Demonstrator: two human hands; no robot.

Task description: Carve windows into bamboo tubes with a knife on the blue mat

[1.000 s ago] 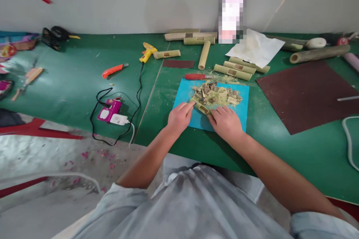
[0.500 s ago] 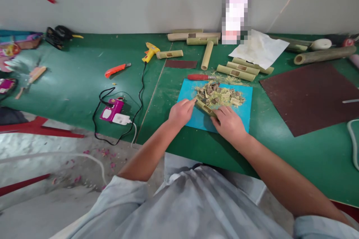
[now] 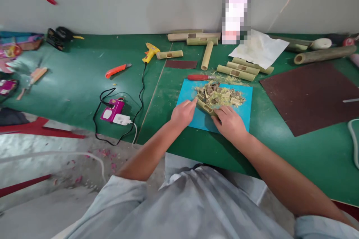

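A short bamboo tube (image 3: 206, 107) with a rectangular slot cut in its upper side lies slanted over a blue sheet (image 3: 244, 117). Gripping its near right end is my right hand (image 3: 230, 121), thumb and fingers closed around it. At the tube's far left end, my left hand (image 3: 183, 115) is closed with its fingertips against or beside the opening; whatever it pinches is hidden. Behind the tube, a heap of bamboo chips and shavings (image 3: 220, 93) covers part of the sheet. A red-handled knife (image 3: 198, 77) rests along the sheet's back edge.
Several slotted bamboo tubes (image 3: 236, 72) lie farther back. A yellow glue gun (image 3: 150, 52), an orange cutter (image 3: 116, 71) and a purple power block (image 3: 112, 110) with cords are on the left. White paper (image 3: 259, 49) and a brown sheet (image 3: 311, 97) lie right.
My left hand has shifted slightly right along the tube's end, and the dark tip seen at its fingers is now hidden. My right hand keeps its hold on the tube.
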